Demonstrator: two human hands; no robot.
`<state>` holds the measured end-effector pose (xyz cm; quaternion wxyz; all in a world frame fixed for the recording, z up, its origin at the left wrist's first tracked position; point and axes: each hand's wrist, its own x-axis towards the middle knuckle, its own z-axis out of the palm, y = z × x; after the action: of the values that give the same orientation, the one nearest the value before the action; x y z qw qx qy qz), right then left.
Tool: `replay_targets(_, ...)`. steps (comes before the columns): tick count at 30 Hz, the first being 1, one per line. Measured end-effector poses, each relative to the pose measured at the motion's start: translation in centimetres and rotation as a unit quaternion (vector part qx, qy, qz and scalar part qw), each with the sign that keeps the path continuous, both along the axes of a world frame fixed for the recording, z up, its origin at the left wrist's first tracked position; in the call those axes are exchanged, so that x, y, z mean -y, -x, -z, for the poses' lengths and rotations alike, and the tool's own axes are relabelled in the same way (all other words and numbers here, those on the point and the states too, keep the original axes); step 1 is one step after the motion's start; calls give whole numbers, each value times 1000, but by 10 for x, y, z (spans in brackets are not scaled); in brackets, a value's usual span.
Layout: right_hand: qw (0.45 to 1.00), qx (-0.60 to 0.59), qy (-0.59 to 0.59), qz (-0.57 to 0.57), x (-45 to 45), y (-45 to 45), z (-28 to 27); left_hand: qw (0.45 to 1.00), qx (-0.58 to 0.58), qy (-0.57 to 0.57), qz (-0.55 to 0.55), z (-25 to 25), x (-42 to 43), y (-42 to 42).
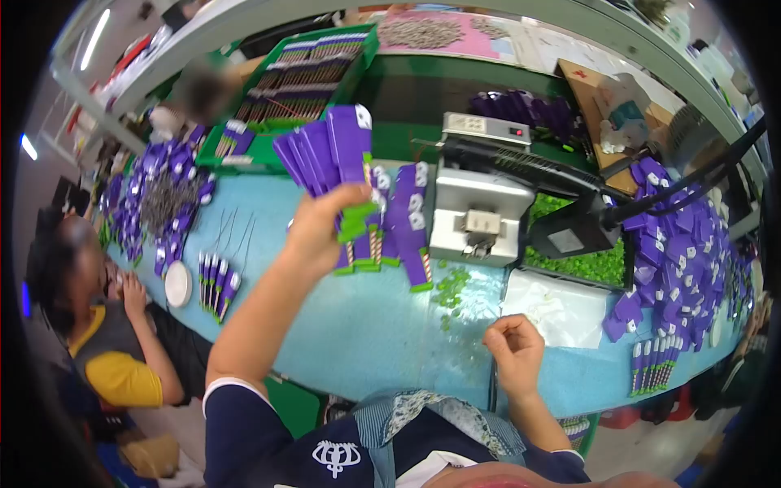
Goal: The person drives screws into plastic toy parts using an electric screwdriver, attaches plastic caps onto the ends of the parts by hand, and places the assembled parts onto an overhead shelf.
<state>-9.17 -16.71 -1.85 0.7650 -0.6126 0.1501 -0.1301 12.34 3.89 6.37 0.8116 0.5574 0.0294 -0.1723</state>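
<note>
In the head view my left hand (317,226) is raised over the blue table, wrapped round a fanned bunch of flat purple plastic pieces (321,150) with green ends and white eye-like prints. Similar purple pieces (409,215) lie in rows just beyond and beside that hand. My right hand (518,350) hovers near the table's front with its fingers curled in; whatever they hold, if anything, is hidden. Close to it are a crumpled white sheet (561,309) and scattered small green parts (452,293). Behind stands a grey-white bench machine (472,215) with a small metal fixture.
A black tray of green parts (569,259) sits under a dark lamp-like head (569,232). Heaps of purple pieces (679,252) cover the right side. A green crate (370,50) holds packed rows. At left sits another person (122,358), near a white round lid (178,284).
</note>
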Motion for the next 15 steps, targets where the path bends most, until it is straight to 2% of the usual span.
replay_targets(3,1000,13,0,17,5,-3,5,993,-2,-74,97,1,32,-91)
replay_targets(5,996,53,75,-13,8,0,4,982,-37,-140,124,17,69,-147)
replay_targets(8,997,23,70,-17,12,0,5,966,-74,-134,210,76,119,-239)
replay_targets(12,997,-4,80,-12,14,-4,9,958,-43,-115,259,99,169,-258)
replay_targets(13,997,-5,75,-15,14,-4,10,959,-48,-110,257,90,173,-247)
replay_targets(14,997,-11,78,-19,14,-5,11,945,46,-243,215,78,178,-239)
replay_targets(15,997,-12,80,-18,13,-6,12,903,136,-371,166,71,177,-232)
